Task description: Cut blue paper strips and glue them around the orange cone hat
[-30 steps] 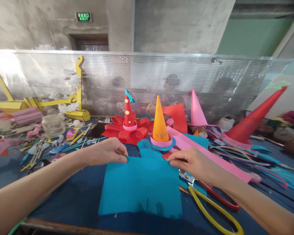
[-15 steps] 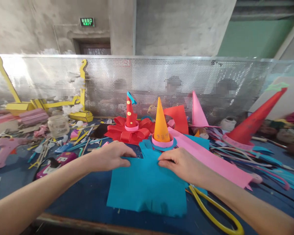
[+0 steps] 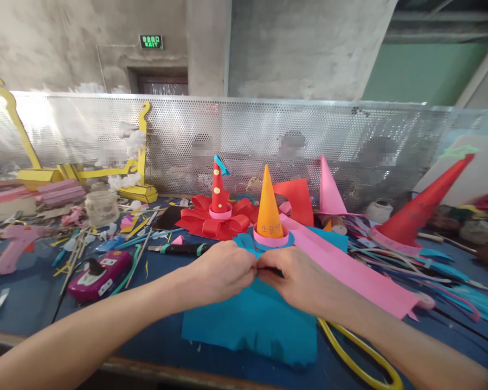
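Under closely paired fingers (image 3: 249,262), blue sheet (image 3: 248,322), over dark-blue table (image 3: 162,342).

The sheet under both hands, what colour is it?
The sheet is blue, best seen in the head view.

Your left hand (image 3: 223,273) is curled knuckles-up, your right hand (image 3: 299,276) is kinda pinching, the two pretty much meeting, both bare forearms (image 3: 122,317) angled inward.

Table (image 3: 32,295), dark blue top. On it: 1 purple power strip (image 3: 101,276); 1 pink glue gun (image 3: 14,246); 1 black-and-green tool (image 3: 181,249); 1 clear jar (image 3: 101,207); yellow-handled scissors (image 3: 334,348), front right; sticks (image 3: 75,253); paper scraps (image 3: 0,301).
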